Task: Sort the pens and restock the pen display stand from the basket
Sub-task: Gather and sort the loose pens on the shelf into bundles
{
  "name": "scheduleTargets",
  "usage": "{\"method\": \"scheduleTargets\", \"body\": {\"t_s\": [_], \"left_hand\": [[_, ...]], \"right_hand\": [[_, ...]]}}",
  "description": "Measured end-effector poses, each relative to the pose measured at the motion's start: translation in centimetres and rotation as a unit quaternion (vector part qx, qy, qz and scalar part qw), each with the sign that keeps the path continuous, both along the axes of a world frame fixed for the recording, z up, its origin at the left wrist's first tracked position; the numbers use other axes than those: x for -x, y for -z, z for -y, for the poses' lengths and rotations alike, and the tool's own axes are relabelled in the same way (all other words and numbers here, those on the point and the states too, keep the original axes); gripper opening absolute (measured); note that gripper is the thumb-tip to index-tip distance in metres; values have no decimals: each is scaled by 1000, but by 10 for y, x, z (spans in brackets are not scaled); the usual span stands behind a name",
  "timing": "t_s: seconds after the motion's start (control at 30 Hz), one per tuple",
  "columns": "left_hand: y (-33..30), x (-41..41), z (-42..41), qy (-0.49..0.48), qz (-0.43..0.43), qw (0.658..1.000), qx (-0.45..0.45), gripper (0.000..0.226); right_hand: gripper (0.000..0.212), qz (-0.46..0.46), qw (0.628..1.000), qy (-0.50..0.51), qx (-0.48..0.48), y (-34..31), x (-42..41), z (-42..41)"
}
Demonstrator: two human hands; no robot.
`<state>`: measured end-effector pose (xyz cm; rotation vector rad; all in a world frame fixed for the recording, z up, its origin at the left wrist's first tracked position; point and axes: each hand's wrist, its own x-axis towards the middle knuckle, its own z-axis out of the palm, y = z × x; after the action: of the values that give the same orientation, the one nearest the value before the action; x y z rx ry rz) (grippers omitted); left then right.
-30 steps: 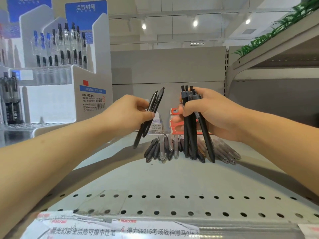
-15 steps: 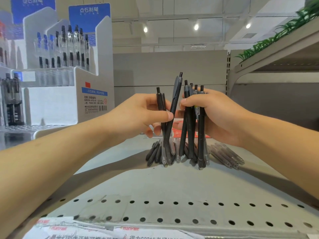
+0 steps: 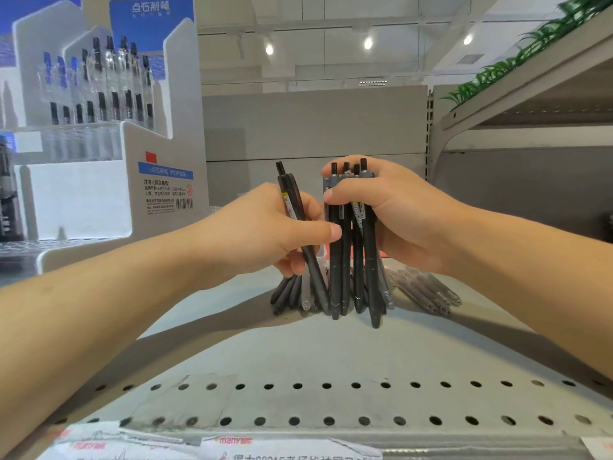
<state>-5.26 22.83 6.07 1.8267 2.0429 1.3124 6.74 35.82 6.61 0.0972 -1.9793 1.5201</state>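
Note:
My right hand grips a bundle of several black pens upright, tips down on the grey shelf. Close beside it, my left hand holds two black pens, nearly upright and leaning slightly. Behind both hands, loose dark pens lie on the shelf, and a row of grey translucent pens lies to the right. The white pen display stand rises at the left, with clear-barrelled pens standing in its upper tier.
A perforated strip with price labels runs along the shelf's front edge. A grey back panel closes the rear. An upper shelf with green plastic plants juts out at the right. A red and white box is mostly hidden behind my hands.
My left hand has brought its two pens from a slant to nearly upright and in against the right hand's bundle. The bundle's tips now stand on the shelf.

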Motion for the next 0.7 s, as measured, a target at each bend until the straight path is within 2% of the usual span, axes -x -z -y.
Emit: {"method": "scheduleTargets", "body": {"t_s": [0.1, 0.3, 0.43, 0.53, 0.63, 0.7], "left_hand": [[-1, -3, 1, 6, 51, 998, -21, 12], [0, -9, 1, 56, 181, 981, -31, 33], [0, -7, 0, 44, 191, 979, -63, 39], [0, -6, -1, 27, 150, 984, -90, 24], [-2, -2, 1, 55, 138, 986, -75, 11], [-5, 7, 1, 18, 119, 990, -71, 11]], "right_hand": [[19, -4, 1000, -3, 16, 0, 0, 0], [27, 5, 999, -28, 38, -2, -6, 4], [29, 5, 999, -36, 25, 0, -5, 7], [35, -8, 1000, -9, 20, 3, 0, 8], [36, -12, 999, 30, 27, 3, 2, 7], [36, -25, 997, 44, 51, 2, 1, 7]]}}
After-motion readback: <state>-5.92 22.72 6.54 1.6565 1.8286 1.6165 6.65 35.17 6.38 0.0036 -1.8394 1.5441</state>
